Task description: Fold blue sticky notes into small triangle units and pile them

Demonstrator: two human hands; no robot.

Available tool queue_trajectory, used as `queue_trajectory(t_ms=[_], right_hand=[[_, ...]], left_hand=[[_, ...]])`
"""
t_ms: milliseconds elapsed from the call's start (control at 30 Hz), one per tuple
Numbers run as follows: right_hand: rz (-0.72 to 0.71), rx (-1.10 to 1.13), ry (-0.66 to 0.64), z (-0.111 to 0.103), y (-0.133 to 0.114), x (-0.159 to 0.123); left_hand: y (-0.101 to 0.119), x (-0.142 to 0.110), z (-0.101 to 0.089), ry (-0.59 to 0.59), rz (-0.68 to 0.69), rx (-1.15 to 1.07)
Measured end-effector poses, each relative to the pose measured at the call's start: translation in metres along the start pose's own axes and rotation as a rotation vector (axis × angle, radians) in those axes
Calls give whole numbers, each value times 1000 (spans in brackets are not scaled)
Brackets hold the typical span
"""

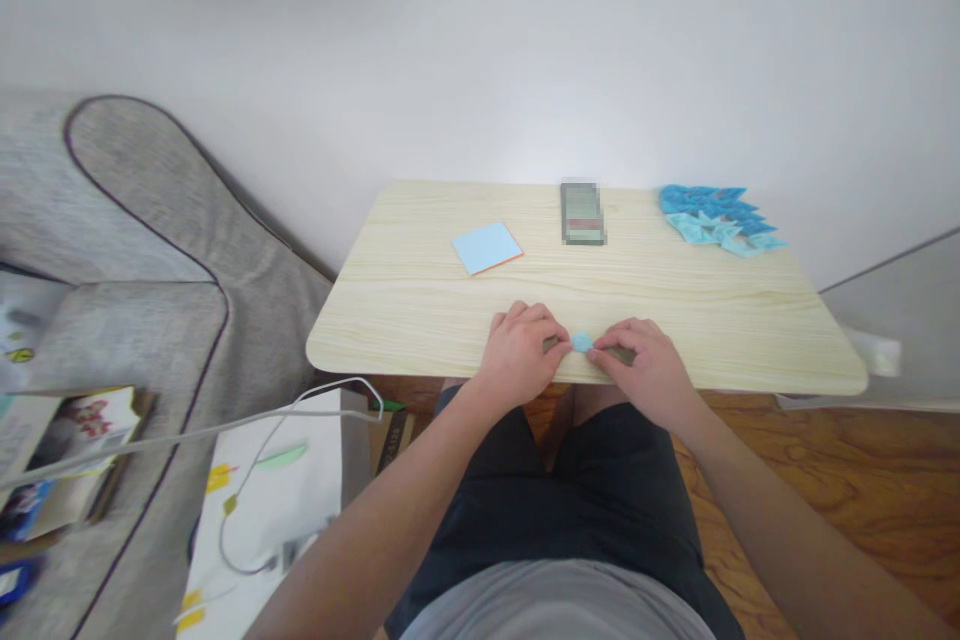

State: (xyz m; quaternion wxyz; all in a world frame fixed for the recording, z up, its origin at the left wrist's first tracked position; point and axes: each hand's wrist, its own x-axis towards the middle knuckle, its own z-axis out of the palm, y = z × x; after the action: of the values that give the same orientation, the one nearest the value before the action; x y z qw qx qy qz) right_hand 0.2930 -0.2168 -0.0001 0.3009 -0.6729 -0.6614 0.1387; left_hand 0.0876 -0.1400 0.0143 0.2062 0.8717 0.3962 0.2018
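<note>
A small piece of light blue folded paper (581, 343) is held between my two hands, just above the table's front edge. My left hand (523, 348) pinches its left end between thumb and fingertips. On the other side, the thumb and index finger of my right hand (643, 360) close on its right end. Its exact folds are too small to make out. Beyond my left hand lies a stack of square paper (487, 248), light blue on top with an orange edge showing. Several folded blue paper pieces (716, 217), darker and lighter, sit together at the back right.
A phone-like device (583, 213), blurred out, lies at the back middle of the wooden table (405, 320). Left of the table stand a grey sofa (262, 310) and a white box (262, 480) with a cable (225, 428) running over it. A white wall is behind.
</note>
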Motion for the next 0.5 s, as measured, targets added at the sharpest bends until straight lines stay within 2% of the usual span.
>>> queue_trajectory(t_ms=[233, 500], right_hand=[[33, -145, 63, 2, -4, -10], [73, -303, 193, 13, -16, -20]], left_hand=[[0, 0, 1, 12, -1, 9], [2, -1, 4, 33, -15, 15]])
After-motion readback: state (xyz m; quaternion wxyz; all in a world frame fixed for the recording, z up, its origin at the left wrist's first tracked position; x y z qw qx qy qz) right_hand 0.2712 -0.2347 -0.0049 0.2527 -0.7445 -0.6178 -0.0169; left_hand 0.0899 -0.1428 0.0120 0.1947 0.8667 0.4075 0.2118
